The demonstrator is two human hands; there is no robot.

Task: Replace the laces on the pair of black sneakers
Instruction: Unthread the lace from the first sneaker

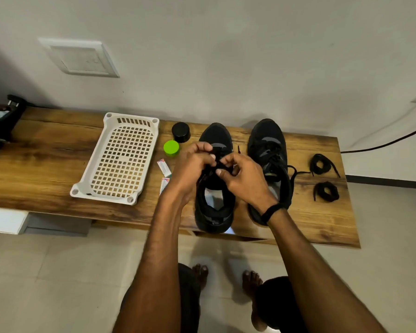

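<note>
Two black sneakers stand side by side on the wooden bench (46,164), toes toward the wall. Over the left sneaker (215,207), my left hand (192,164) and my right hand (244,179) meet above the tongue, each pinching the black lace (217,159) at the eyelets. One lace tip (238,149) sticks up between the shoes. The right sneaker (267,143) has its lace threaded, with loose ends trailing off to its right. Two coiled black laces, one further back (321,164) and one nearer (327,191), lie on the bench right of the shoes.
A white perforated plastic tray (120,159) sits left of the shoes. Near it are a black round tin (181,132), a green lid (171,147) and two small sachets (164,168). A black cable (382,145) runs off the bench's right end. My bare feet stand on the tiled floor.
</note>
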